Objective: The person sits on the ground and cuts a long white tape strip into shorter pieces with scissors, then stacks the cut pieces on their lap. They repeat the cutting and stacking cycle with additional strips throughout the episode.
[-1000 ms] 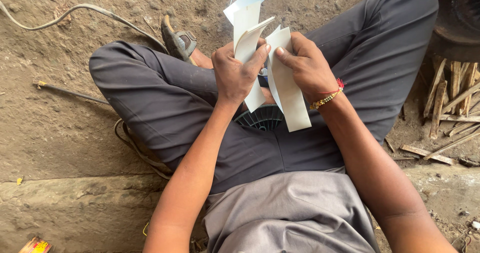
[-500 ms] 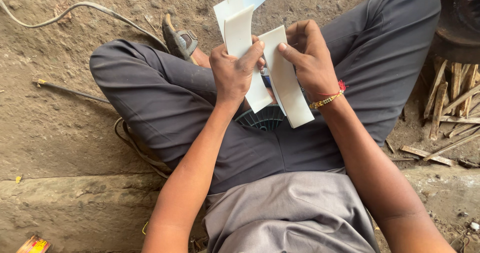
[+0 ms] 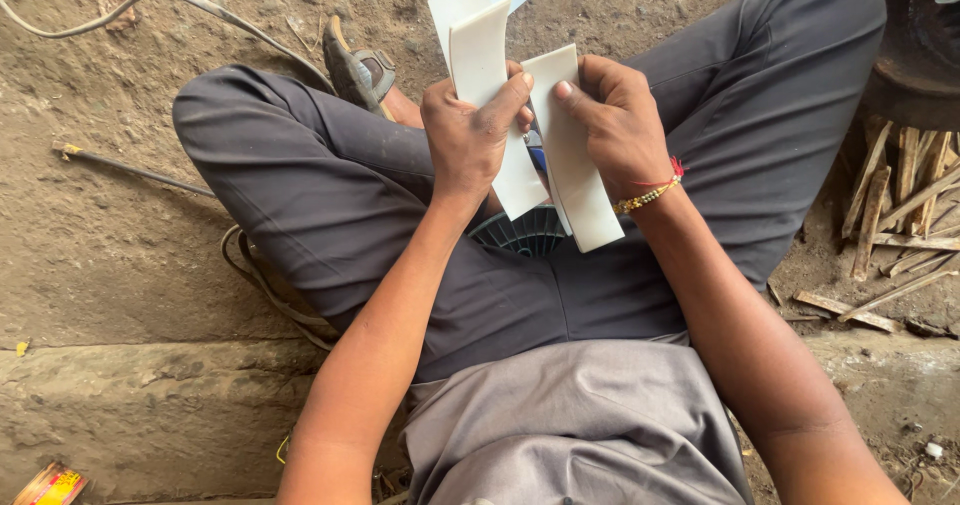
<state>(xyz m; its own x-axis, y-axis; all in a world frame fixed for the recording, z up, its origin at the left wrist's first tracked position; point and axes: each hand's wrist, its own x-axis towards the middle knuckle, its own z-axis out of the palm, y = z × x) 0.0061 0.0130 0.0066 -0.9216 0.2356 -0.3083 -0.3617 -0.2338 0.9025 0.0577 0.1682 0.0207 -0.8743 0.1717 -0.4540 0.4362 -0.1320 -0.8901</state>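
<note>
White strips (image 3: pixel 480 60) of stiff sheet stand over the person's lap, pinched in both hands. The left hand (image 3: pixel 468 135) closes around one curved strip, thumb pressing its edge; the right hand (image 3: pixel 615 120) grips a second strip (image 3: pixel 575 155), fingers curled shut on it. Compared with a second ago, the strips have been drawn apart and raised, so the pair now reads as two separate pieces rather than a bundle, which suggests sorting is under way. Each strip's long axis runs from lap toward the feet, upper ends pointing away from the body. Under them sits a dark ribbed part (image 3: pixel 520 233), possibly a fan wheel. Sticks (image 3: pixel 900 205) lie at the right.
</note>
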